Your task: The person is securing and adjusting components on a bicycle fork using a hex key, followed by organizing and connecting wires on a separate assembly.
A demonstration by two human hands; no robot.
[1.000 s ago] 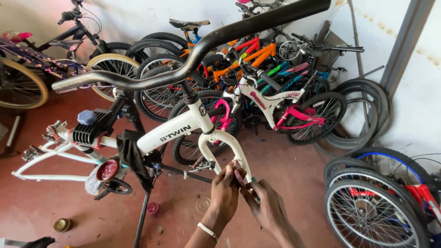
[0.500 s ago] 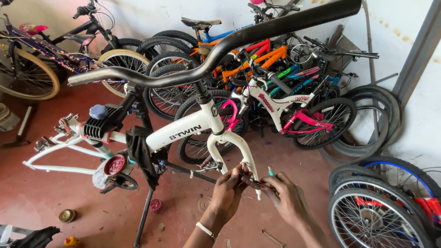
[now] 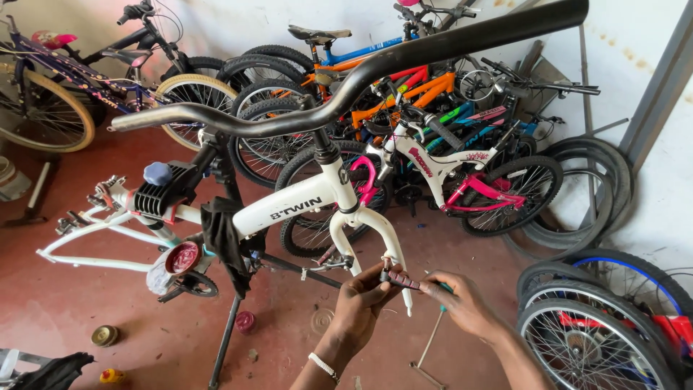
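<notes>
Head view, lower centre: left hand [image 3: 364, 303] and right hand [image 3: 458, 303] grip a dark ribbed axle [image 3: 401, 281] at the white steel fork [image 3: 375, 242]; seating it needs careful alignment.

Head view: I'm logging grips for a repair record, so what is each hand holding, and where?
Both the left hand and right hand pinch a short dark ribbed rod-like part, one at each end, beside the white bicycle fork.

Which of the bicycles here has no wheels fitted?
The white bicycle frame clamped in the black repair stand; its fork ends bare, while the parked bikes behind carry wheels.
</notes>
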